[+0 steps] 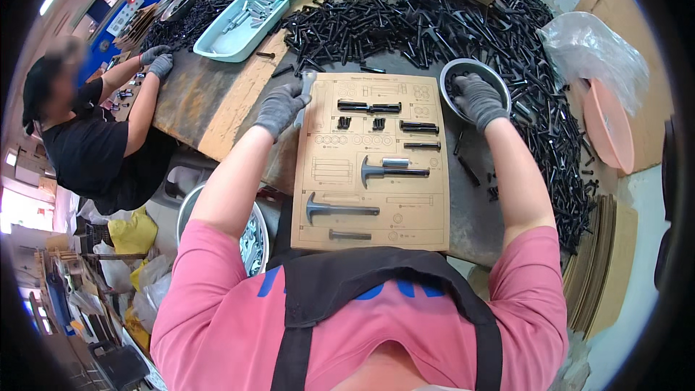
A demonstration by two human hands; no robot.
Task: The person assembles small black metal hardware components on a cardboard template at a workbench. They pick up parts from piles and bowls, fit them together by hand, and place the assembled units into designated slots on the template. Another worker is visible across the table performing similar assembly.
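Pink short-sleeved shirt (206, 297) with blue print (268, 282), black apron (318, 286) with two straps (292, 358), grey knit gloves (279, 109)

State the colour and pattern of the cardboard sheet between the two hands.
Tan-brown cardboard sheet, printed with dark line drawings; seen in the head view.

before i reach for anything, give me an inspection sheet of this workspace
surface: dark worktable with a lighter wooden strip
things: printed cardboard sheet bearing dark metal parts, two of them hammer-shaped; metal bowl at its upper right
clutter: heap of black bolts, clear plastic bag
hands: gloved left hand at sheet's upper left edge; gloved right hand inside bowl
cables: nothing seen
surroundings: co-worker at left, cardboard stack at lower right
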